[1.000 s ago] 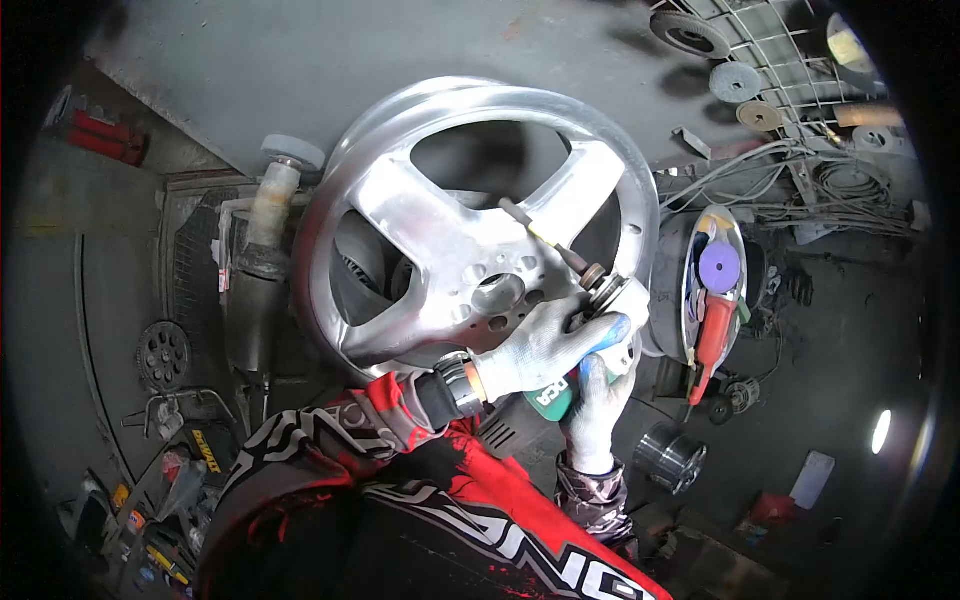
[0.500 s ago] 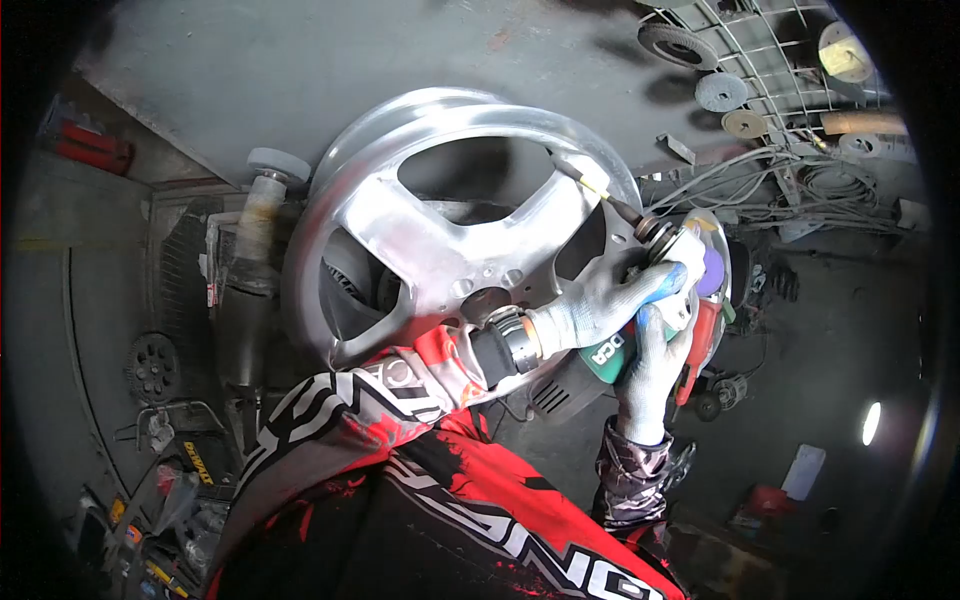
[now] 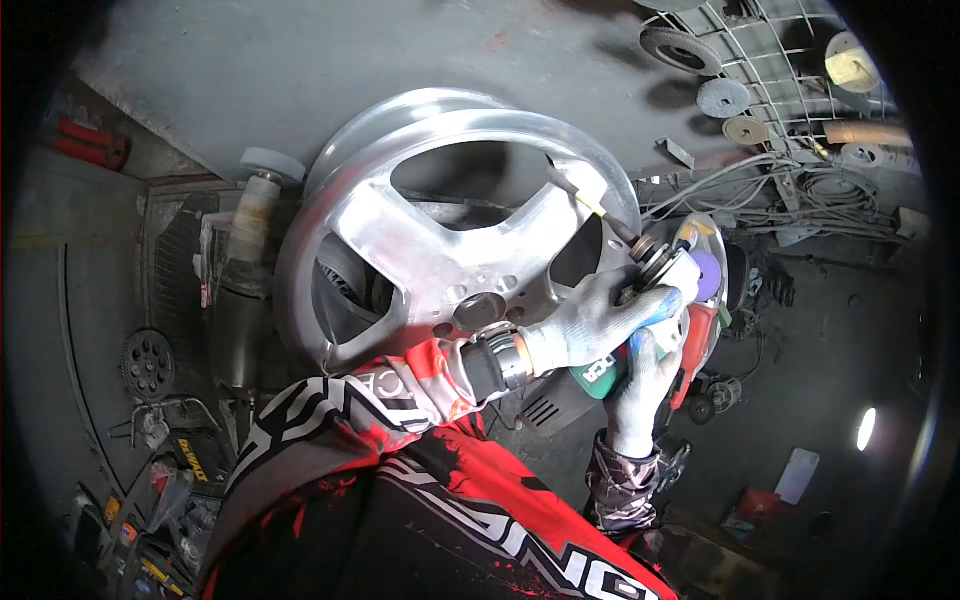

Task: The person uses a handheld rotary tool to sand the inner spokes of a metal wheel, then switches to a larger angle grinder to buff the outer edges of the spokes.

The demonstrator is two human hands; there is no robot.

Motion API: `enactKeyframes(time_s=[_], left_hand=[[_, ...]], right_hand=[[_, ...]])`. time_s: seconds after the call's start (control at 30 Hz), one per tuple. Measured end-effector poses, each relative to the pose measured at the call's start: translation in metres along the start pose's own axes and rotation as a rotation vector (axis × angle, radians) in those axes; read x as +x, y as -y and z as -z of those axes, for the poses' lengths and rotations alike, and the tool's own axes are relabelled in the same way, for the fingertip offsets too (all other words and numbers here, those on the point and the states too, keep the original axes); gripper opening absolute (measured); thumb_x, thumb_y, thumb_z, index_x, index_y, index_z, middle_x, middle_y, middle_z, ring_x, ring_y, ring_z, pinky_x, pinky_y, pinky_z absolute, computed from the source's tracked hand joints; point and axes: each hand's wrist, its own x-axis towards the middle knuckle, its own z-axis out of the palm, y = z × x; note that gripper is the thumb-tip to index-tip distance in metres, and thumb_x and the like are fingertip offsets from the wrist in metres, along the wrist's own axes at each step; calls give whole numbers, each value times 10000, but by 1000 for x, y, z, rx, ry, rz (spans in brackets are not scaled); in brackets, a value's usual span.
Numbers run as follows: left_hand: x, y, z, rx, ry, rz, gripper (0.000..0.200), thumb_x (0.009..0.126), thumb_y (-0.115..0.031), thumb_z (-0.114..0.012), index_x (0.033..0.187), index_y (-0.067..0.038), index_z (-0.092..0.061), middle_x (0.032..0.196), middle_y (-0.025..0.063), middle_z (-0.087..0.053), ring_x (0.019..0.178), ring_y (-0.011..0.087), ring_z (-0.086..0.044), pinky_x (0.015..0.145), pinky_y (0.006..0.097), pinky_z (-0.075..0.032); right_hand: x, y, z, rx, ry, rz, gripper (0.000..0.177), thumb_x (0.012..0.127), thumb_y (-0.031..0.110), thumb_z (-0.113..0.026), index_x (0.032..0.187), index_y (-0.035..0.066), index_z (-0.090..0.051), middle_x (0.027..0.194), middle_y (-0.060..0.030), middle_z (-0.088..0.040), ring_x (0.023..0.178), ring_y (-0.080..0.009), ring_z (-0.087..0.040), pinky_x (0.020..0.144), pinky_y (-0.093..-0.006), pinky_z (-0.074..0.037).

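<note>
A bare-metal wheel rim (image 3: 420, 240) with wide polished spokes leans in front of me. Both of my gloved hands grip a green angle grinder (image 3: 597, 378) marked DCA. My left hand (image 3: 605, 320) wraps round its head end, close to the rim's lower right spoke. Nearer to me, my right hand (image 3: 645, 385) closes round the body from the other side; part of the grip is hidden behind the fingers. From the grinder's spindle (image 3: 652, 258), a thin disc (image 3: 615, 225), seen almost edge-on, reaches up and overlaps the upper right spoke and outer lip.
Beyond my hands lies a red tool (image 3: 692, 358) near a purple disc (image 3: 706, 275). A wire rack (image 3: 790, 75) at upper right carries several round wheels. Coiled cables (image 3: 840, 190) hang below it. At left stands a grey machine with a pale wheel (image 3: 272, 165).
The grinder and both hands have shifted slightly down and left in view. The wheel rim also sits a little further left. Both hands keep their hold.
</note>
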Motion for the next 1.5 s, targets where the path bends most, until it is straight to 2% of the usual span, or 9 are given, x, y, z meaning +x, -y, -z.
enactKeyframes(time_s=[0.2,0.23,0.6,0.63,0.73,0.87,1.13,1.17,1.5], left_hand=[[-15,28,-4,19,-154,-105,529,930,-469,-637,1112,28,-633,914,119,-686,889,175,-664,798,319,-503],[-15,23,1,68,-99,-28,450,963,-343,-632,1211,32,-611,1043,60,-661,979,102,-596,867,279,-486],[3,15,1,104,-43,-26,467,964,-372,-624,1225,15,-613,1056,75,-676,994,123,-613,877,295,-489],[-1,20,-1,66,-80,-75,582,912,-506,-635,1139,29,-629,976,187,-690,963,246,-687,830,345,-512],[-8,24,-5,81,-146,-82,578,911,-503,-638,1139,29,-630,978,189,-692,952,252,-690,829,346,-510],[0,8,-3,143,-72,0,480,955,-385,-629,1171,44,-629,997,94,-680,958,121,-613,848,290,-488],[-1,18,1,126,-63,31,503,948,-399,-636,1205,33,-621,1030,89,-684,971,133,-622,868,296,-490],[-6,23,-1,120,-121,-37,586,907,-527,-630,1104,25,-647,920,151,-688,900,194,-672,792,332,-509],[-6,9,-1,45,-63,-58,523,933,-453,-622,1144,25,-646,949,97,-694,909,134,-629,826,311,-490]], right_hand=[[-16,-6,0,-60,47,2,828,851,181,-772,1498,-3,-290,1321,-127,-550,1199,-205,-554,1038,-351,-435],[-15,-5,2,-28,61,-21,825,857,178,-765,1501,-5,-285,1335,-130,-540,1200,-206,-554,1038,-352,-437],[-1,-2,-2,32,16,60,770,859,119,-736,1489,1,-309,1326,-132,-550,1193,-205,-563,1030,-341,-444],[-4,-3,-2,4,48,76,770,852,135,-753,1477,-1,-324,1307,-124,-563,1184,-202,-568,1028,-338,-444],[-11,-9,4,17,44,8,773,853,153,-758,1475,-3,-327,1295,-121,-570,1171,-202,-573,1028,-338,-443],[-1,0,1,1,21,32,746,876,124,-706,1490,-6,-301,1314,-147,-558,1175,-214,-575,1027,-349,-450],[-4,-14,6,19,37,32,753,867,169,-740,1475,3,-328,1320,-128,-548,1196,-203,-554,1025,-345,-443],[-6,-15,5,-2,45,51,785,856,192,-763,1478,1,-324,1323,-124,-545,1199,-198,-550,1026,-343,-440],[-9,-1,-10,-59,-19,95,802,837,144,-766,1479,-11,-311,1342,-135,-526,1213,-200,-531,1047,-351,-419]])
